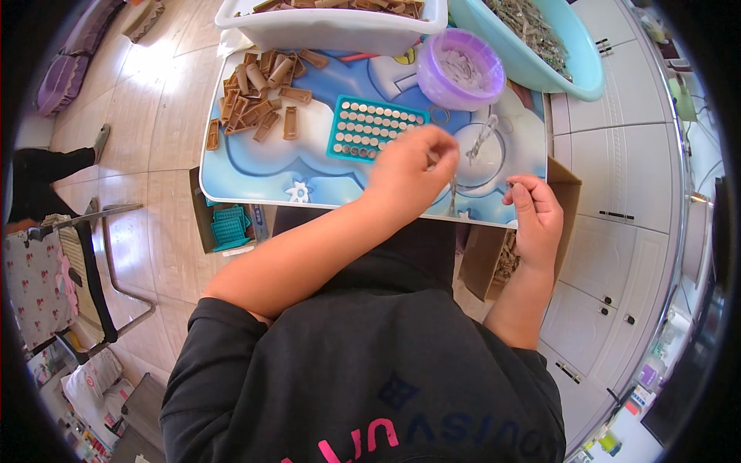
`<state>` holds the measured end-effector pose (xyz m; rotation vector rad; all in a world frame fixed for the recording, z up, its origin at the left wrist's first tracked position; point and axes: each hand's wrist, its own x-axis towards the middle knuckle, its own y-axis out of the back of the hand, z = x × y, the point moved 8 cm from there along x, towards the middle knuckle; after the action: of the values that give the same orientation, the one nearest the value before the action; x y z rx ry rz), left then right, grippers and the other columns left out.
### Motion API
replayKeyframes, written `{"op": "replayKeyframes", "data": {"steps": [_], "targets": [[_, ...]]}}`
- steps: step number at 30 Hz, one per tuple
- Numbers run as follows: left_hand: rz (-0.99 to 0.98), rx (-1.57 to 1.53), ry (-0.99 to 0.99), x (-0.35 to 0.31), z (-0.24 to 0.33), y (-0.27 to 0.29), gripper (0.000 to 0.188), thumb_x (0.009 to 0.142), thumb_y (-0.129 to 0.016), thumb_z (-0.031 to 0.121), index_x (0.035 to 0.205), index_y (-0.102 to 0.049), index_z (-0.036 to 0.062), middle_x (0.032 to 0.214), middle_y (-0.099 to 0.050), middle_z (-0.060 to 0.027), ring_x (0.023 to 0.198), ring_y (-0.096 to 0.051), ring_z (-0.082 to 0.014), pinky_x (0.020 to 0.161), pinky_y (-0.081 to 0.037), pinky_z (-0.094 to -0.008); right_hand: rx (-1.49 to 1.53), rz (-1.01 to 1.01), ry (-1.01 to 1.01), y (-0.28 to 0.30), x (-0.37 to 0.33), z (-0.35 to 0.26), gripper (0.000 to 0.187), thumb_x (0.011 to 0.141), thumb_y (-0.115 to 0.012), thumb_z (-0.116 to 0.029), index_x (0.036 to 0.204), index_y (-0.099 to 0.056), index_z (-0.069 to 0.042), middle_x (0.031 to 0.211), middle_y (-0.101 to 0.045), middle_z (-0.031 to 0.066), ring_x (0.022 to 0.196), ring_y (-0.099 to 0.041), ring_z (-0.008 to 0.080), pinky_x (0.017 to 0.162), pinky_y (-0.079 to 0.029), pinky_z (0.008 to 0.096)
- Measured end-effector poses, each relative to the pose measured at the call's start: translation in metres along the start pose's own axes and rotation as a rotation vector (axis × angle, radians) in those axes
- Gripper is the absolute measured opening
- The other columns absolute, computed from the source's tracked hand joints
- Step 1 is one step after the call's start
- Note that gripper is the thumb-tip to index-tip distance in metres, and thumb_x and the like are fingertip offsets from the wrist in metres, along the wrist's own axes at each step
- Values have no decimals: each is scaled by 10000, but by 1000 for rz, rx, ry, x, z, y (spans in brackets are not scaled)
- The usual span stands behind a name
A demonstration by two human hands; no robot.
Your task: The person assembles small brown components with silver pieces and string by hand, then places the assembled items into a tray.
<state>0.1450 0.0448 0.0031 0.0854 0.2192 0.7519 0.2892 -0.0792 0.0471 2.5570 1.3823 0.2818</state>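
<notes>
Head view: teal tray [335,127] with rows of silver discs [367,130] on blue surface [255,166], partly hidden by left hand [409,166]. Left fingers [446,159] curled close; cannot tell if clamped on anything. Right hand [536,217] just beside surface's near right edge, fingers curled in, grip likewise unclear. Clear plastic piece [483,134] farther off, between hands. Brown pieces [255,114] heaped left of tray. Purple bowl [441,94], white tub [332,29], light-blue basin [588,73] beyond.

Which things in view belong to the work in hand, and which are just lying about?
Likely in the work:
teal tray of silvery discs, beside the left hand
clear strands
purple bowl
brown pieces

Apparently just about:
flowered cloth
purple padded furniture
green container
</notes>
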Motion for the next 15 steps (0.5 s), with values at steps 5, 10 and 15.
{"op": "replayKeyframes", "data": {"steps": [5, 10, 15], "targets": [[264, 406, -672, -46, 88, 41, 237, 814, -635, 114, 1046, -626, 70, 941, -640, -144, 757, -627, -269, 694, -496, -329, -439, -236, 246, -39, -3, -49, 105, 792, -647, -108, 858, -625, -29, 756, -584, 72, 701, -560, 203, 654, -438, 303], [-271, 82, -172, -48, 37, 21, 172, 866, -620, 149, 982, -655, 26, 794, -649, -68, 685, -590, -127, 630, -470, -264, -505, -411, 512, -80, -12, -76, 202, 701, -718, -158, 828, -615, -40, 729, -570, 84, 686, -563, 273, 604, -426, 348], [-188, -385, 344, -62, -25, 37, 187, 892, -599, 160, 993, -645, 9, 741, -607, -14, 578, -478, -23, 498, -369, -165, -206, -363, 199, -91, -10, -33, 199, 762, -707, -181, 861, -623, -30, 735, -588, 72, 659, -563, 199, 603, -431, 306]]}}
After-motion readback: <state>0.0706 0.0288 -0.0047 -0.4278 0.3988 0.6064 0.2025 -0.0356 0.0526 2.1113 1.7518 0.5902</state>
